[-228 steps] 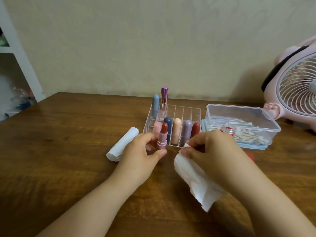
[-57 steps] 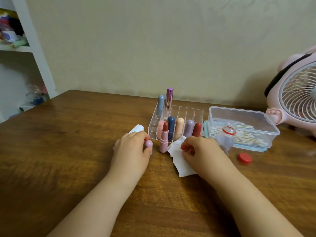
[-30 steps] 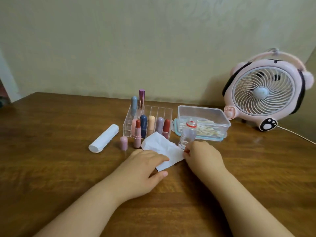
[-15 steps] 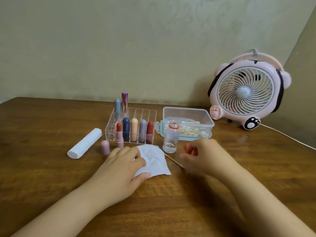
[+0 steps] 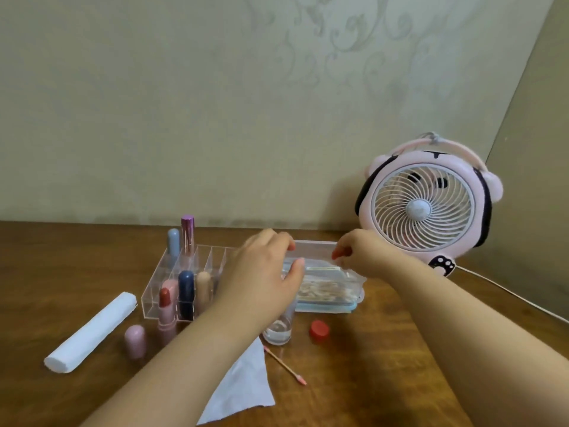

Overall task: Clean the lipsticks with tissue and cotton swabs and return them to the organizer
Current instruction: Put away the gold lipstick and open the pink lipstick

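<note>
Lipsticks in capsule-shaped cases stand in a clear acrylic organizer (image 5: 154, 288) with a grid of slots: a navy one (image 5: 186, 294), a beige one (image 5: 203, 289) and a pale pink one (image 5: 170, 288) in the front row, and a grey-blue one (image 5: 173, 245) and a tall metallic purple tube (image 5: 187, 232) at the back. Just in front of the organizer, on the brown wooden tabletop (image 5: 369, 365), an uncapped pink lipstick with a red bullet (image 5: 166, 315) stands upright, and its rounded pink cap (image 5: 135, 340) stands just to its left. A rolled white tissue (image 5: 89, 332) lies further left. A flat white tissue sheet (image 5: 246, 380) lies near the front, partly under the left forearm, with a used cotton swab with a pink-stained tip (image 5: 284, 365) beside it. A small clear bottle (image 5: 278, 329) stands open behind the swab, and its red cap (image 5: 319, 329) lies just to the right.

Behind the bottle sits a clear plastic box of cotton swabs (image 5: 332, 291) on a blue base. Both hands reach to its top: the left hand (image 5: 264, 272) has its fingers curled over the left end of the clear lid, thumb at the front, and the right hand (image 5: 360, 251) pinches the lid's right end between thumb and fingertips. That grip looks closed on the lid at both ends, though motion blur hides the exact contact. A pink animal-shaped desk fan (image 5: 428, 201) stands well to the right against the wall.
</note>
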